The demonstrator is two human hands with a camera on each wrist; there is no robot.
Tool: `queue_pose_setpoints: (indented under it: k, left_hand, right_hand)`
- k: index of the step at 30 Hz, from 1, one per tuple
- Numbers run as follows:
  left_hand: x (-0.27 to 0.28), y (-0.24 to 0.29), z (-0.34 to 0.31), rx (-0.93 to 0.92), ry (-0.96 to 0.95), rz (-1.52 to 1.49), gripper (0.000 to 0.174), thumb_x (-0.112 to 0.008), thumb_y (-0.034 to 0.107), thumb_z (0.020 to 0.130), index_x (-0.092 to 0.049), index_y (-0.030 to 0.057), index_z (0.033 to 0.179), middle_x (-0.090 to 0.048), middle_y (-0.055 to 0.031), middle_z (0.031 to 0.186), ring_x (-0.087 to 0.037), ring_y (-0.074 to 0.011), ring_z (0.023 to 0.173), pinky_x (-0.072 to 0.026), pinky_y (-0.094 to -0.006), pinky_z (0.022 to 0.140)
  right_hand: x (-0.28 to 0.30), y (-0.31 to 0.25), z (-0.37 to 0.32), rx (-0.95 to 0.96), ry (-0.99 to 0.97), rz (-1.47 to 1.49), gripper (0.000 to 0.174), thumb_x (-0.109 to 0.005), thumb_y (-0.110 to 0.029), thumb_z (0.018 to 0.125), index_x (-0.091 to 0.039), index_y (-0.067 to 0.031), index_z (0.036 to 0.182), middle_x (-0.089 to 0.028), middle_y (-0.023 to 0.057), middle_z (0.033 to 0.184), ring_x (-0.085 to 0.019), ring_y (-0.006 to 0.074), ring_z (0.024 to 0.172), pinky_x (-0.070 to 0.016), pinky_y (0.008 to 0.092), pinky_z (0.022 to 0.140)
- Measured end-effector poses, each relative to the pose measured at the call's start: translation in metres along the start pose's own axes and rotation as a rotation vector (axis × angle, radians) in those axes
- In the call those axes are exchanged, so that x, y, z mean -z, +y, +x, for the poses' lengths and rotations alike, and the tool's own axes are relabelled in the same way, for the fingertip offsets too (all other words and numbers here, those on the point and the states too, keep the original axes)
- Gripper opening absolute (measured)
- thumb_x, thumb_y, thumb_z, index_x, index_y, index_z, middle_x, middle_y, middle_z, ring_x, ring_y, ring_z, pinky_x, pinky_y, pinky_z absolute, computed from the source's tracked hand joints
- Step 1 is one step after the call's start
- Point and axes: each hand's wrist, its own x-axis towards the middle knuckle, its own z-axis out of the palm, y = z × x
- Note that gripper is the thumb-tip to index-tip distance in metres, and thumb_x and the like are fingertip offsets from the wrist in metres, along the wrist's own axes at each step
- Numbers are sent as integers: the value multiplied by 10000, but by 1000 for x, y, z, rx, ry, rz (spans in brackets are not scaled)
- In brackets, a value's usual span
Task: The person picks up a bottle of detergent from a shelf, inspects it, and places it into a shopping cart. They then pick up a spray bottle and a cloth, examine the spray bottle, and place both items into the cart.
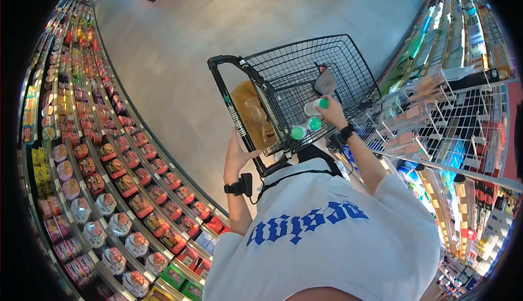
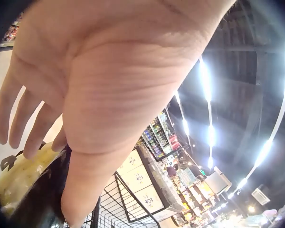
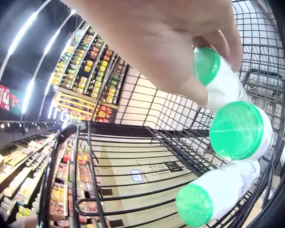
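The person is holding both arms out in front, elbows bent. The left hand (image 1: 235, 157) is standing upright with the palm facing inward, its fingers (image 2: 21, 114) lying straight and loosely spread, gripping nothing. The right arm is stretching further forward, and the right hand (image 1: 330, 113) is hanging palm down, its fingers (image 3: 225, 40) and thumb curling round a bottle (image 3: 218, 78).

Black metal wire cart (image 1: 305, 61) holds glossy green-capped plastic bottles (image 3: 237, 128).

A supermarket aisle: stocked shelves (image 1: 117, 176) on both sides and a wire shopping cart (image 1: 305, 83).
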Motion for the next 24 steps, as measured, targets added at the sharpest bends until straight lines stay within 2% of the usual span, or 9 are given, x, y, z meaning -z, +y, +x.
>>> queue_pose_setpoints:
  k: [3, 6, 7, 8, 10, 11, 16, 22, 24]
  left_hand:
    - [1, 8, 0, -83, 1, 51, 1179, -931, 149, 579, -248, -2, 1528, -415, -271, 1447, -404, -391, 1352, -383, -420, 1118]
    - [2, 31, -7, -185, 77, 165, 1163, -920, 130, 596, -239, -2, 1530, -346, -269, 1492, -330, -410, 1402, -352, -418, 1144]
    - [4, 45, -9, -241, 155, 247, 1127, -908, 122, 619, -249, -3, 1525, -317, -265, 1509, -302, -418, 1417, -343, -419, 1150]
    - [5, 53, -10, -259, 135, 245, 1127, -908, 122, 619, -249, -3, 1525, -317, -265, 1509, -302, -418, 1417, -343, -419, 1150]
    - [2, 66, -9, -458, 182, 212, 977, -856, 74, 691, -319, 15, 1504, -392, -228, 1478, -362, -380, 1398, -358, -420, 1142]
    - [-1, 72, -8, -472, 159, 207, 977, -856, 74, 691, -319, 15, 1504, -392, -228, 1478, -362, -380, 1398, -358, -420, 1142]
    - [-27, 106, -12, -697, -265, -34, 794, -831, 109, 754, -436, -6, 1434, -509, -195, 1393, -492, -345, 1306, -390, -386, 1102]
    - [-86, 132, -44, -786, -677, -54, 870, -872, 227, 741, -425, -7, 1449, -537, -181, 1372, -532, -296, 1272, -416, -393, 1075]
    - [-106, 138, -59, -687, -913, -114, 897, -878, 260, 738, -416, -8, 1458, -547, -172, 1371, -553, -271, 1250, -434, -385, 1058]
  right_hand:
    - [20, -9, -27, 74, 185, 137, 648, -792, -357, 781, -534, -40, 1284, -677, 207, 1062, -688, 318, 976, -542, 399, 837]
    - [38, -15, -62, 53, 179, 360, 722, -802, -308, 790, -469, -33, 1369, -667, 172, 1100, -675, 277, 982, -535, 380, 855]
    - [51, -32, -82, 23, 102, 483, 741, -797, -209, 814, -417, -39, 1427, -639, 153, 1167, -629, 245, 1065, -502, 364, 934]
    - [57, -43, -99, 8, 124, 483, 741, -797, -209, 814, -417, -39, 1427, -639, 153, 1167, -629, 245, 1065, -502, 364, 934]
    - [66, -61, -133, 226, 194, 552, 720, -776, -122, 836, -401, -49, 1447, -598, 162, 1251, -573, 235, 1178, -453, 356, 1014]
    - [73, -71, -149, 196, 166, 532, 699, -756, -82, 852, -399, -48, 1452, -554, 159, 1326, -526, 230, 1249, -395, 357, 1080]
    - [87, -103, -221, 193, 204, 431, 683, -752, -127, 870, -403, -39, 1451, -558, 132, 1333, -515, 225, 1269, -363, 368, 1111]
    - [88, -93, -295, 81, 296, 671, 627, -758, -200, 890, -445, -46, 1411, -599, 105, 1247, -570, 194, 1164, -424, 349, 1030]
    - [89, -79, -317, 53, 399, 666, 578, -760, -212, 890, -486, -40, 1369, -630, 98, 1180, -598, 177, 1103, -461, 336, 969]
